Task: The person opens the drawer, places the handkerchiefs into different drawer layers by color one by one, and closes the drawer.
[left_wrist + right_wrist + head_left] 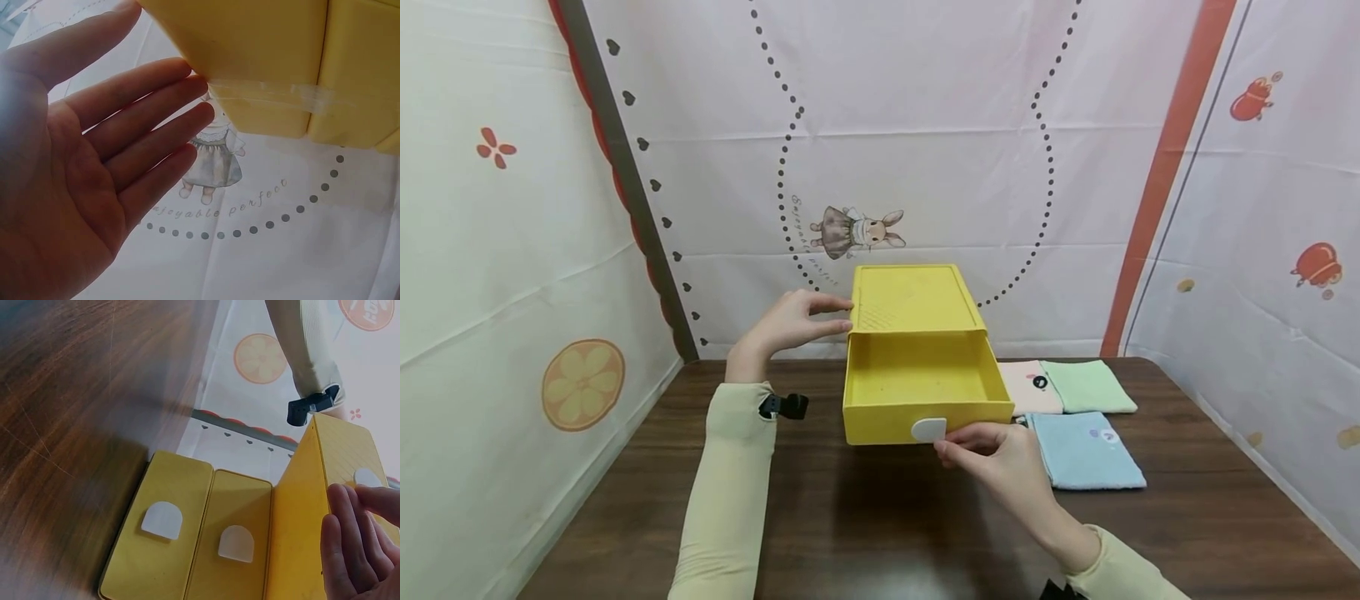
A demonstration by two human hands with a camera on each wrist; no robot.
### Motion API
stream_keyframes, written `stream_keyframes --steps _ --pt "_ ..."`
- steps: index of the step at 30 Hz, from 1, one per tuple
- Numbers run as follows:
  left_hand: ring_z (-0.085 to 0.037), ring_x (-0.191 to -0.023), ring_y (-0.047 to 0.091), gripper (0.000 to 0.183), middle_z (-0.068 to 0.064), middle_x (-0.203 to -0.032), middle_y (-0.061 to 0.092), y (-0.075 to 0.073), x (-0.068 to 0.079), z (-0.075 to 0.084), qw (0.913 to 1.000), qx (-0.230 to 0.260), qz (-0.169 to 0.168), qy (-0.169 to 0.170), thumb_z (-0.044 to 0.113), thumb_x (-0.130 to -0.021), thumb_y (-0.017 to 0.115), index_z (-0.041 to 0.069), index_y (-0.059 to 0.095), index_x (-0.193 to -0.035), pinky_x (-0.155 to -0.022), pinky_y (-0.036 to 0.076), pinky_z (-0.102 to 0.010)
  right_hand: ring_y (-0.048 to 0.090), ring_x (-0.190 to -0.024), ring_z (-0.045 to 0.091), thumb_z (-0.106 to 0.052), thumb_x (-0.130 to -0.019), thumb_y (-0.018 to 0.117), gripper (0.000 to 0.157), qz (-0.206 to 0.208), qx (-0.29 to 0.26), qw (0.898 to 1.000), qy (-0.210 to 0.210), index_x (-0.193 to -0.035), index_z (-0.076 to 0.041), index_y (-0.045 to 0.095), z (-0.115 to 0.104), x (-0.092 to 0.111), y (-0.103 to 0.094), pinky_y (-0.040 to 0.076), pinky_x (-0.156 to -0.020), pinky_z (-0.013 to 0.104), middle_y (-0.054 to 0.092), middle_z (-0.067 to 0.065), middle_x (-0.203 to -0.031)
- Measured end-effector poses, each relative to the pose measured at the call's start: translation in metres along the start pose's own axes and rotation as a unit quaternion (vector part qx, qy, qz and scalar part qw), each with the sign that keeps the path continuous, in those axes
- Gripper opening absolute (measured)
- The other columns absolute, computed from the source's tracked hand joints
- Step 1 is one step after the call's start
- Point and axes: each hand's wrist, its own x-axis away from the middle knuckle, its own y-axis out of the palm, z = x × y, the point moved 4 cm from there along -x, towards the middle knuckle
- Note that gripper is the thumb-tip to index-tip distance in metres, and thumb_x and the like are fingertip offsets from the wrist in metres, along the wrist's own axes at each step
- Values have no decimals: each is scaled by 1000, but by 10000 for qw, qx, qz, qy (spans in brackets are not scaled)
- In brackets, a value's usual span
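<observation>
A yellow drawer cabinet (913, 296) stands on the table with its top drawer (925, 423) pulled far out; the drawer's visible inside holds nothing. My right hand (1000, 462) has thumb and fingers at the white half-round handle (928, 430) on that drawer's front, pinching its lower right edge. Two lower drawers, one with a white handle (236, 544), are closed in the right wrist view. My left hand (797, 321) rests thumb and fingertips against the cabinet's upper left side. In the left wrist view its fingers (150, 122) are straight.
Folded cloths lie right of the cabinet: a pink one (1030, 386), a green one (1088, 387) and a blue one (1086, 450) nearer me. Printed fabric (917, 167) hangs behind and beside the brown table (760, 517).
</observation>
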Motion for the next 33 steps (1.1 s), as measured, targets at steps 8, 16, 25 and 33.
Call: stream_keyframes --steps 8,16,25,33 --pt "-21 -122 54 49 -2 -130 61 -1 -2 1 10000 -67 34 38 50 -85 65 22 63 -125 -101 45 -45 69 -63 11 -27 -76 79 12 59 48 9999 -77 -76 -16 75 0 0 -1 57 -61 26 72 -4 -67" --pt "-23 -124 53 52 -4 -131 59 -3 -2 4 10000 -77 1 44 51 -85 65 21 62 -127 -102 44 -47 70 -63 11 -29 -76 80 13 12 78 10000 -39 -76 -16 75 -2 1 -1 58 -62 25 72 -5 -68" --pt "-22 -122 55 50 -2 -130 61 -1 -1 2 9999 -145 28 30 51 -84 65 22 63 -125 -100 45 -45 70 -64 12 -28 -76 79 14 -125 -73 9999 -14 -76 -14 75 -1 4 1 58 -62 27 73 -3 -71" --pt "-23 -123 54 51 -4 -131 60 -1 -1 2 9998 -166 -9 54 51 -85 65 20 62 -126 -101 44 -46 70 -64 12 -28 -76 79 14 -106 -112 9999 -12 -75 -14 74 -1 5 0 58 -62 27 73 -3 -70"
